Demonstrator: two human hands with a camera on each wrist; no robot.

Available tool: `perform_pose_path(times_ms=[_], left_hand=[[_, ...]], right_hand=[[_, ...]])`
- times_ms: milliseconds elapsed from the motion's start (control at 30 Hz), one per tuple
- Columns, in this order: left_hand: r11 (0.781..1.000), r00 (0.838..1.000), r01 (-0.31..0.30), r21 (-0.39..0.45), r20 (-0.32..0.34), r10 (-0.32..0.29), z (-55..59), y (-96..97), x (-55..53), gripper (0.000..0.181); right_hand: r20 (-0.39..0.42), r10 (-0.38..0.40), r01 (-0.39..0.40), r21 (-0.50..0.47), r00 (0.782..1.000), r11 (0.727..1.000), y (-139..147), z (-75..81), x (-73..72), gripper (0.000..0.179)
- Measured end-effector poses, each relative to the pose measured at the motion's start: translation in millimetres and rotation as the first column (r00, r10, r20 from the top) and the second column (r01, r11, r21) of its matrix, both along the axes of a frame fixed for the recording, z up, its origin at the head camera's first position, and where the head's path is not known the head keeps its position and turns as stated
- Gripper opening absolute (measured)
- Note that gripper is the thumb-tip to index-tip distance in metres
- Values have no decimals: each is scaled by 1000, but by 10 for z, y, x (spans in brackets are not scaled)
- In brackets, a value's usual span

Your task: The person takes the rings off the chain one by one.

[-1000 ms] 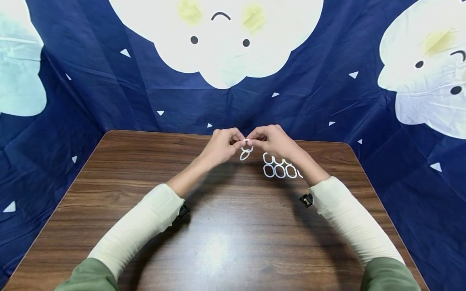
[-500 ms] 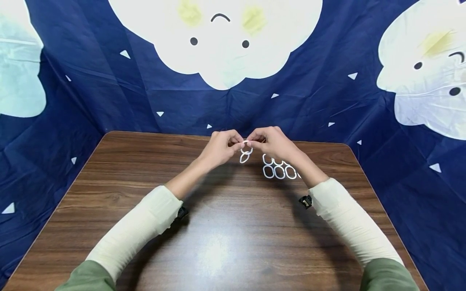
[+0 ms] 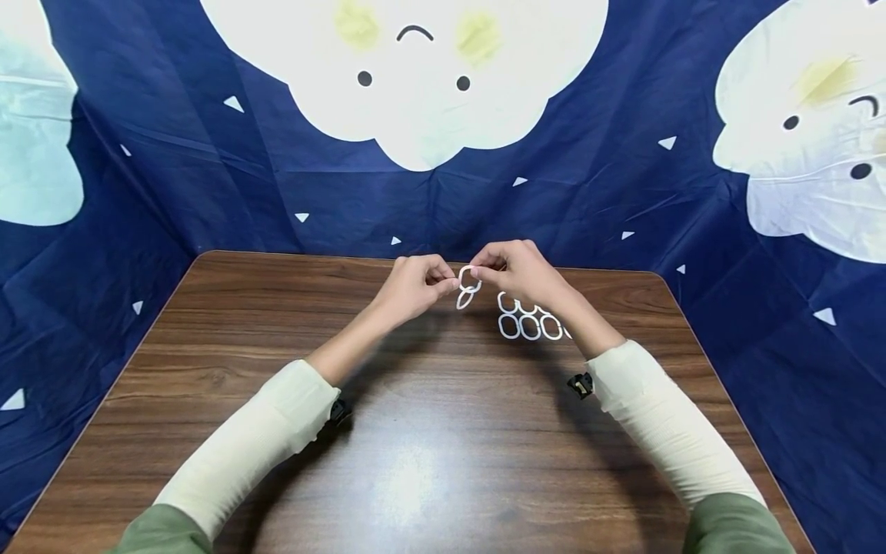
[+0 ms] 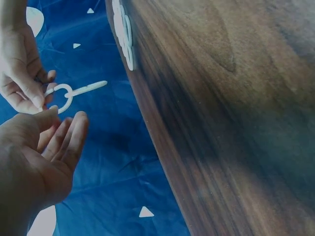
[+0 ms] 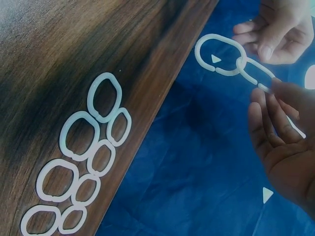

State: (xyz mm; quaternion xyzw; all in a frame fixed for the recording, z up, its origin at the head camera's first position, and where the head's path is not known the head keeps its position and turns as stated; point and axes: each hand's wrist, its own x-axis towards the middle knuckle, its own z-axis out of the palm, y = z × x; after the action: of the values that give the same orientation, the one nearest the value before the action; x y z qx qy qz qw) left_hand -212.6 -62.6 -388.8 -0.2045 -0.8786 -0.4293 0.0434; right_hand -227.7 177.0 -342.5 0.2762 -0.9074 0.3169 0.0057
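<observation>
Two white oval chain links hang joined together above the table's far edge. My right hand (image 3: 517, 265) pinches the upper link (image 5: 262, 67) between thumb and fingers. The lower link (image 5: 220, 37) dangles through it and has a small gap in its side. Just left of the upper link is my left hand (image 3: 414, 283), its thumb and fingertips close beside it. In the right wrist view a space shows between the left hand and the link. The left wrist view shows that hand's fingers (image 4: 74, 142) extended, with the lower link (image 4: 89, 88) pointing away.
Several more white links (image 5: 78, 135) lie in two rows on the brown wooden table (image 3: 415, 431), partly under my right forearm. Beyond the table's back edge hangs a dark blue cloth (image 3: 332, 192) with clouds and triangles.
My left hand has let go of the upper link and moved slightly left and down. The right hand stays almost in place, holding the pair of links.
</observation>
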Motion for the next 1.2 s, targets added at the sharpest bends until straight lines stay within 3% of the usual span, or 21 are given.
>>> perform_pose_path(times_ms=[567,1200], left_hand=[[1000,1000,-25,19,-11,25,-138,101,65,21],[998,999,-30,-60,13,31,-124,158,35,5]], right_hand=[[-10,-28,28,-24,1000,999,-45,9,14,10],[-12,-62,62,-19,998,998,-17,11,19,11]])
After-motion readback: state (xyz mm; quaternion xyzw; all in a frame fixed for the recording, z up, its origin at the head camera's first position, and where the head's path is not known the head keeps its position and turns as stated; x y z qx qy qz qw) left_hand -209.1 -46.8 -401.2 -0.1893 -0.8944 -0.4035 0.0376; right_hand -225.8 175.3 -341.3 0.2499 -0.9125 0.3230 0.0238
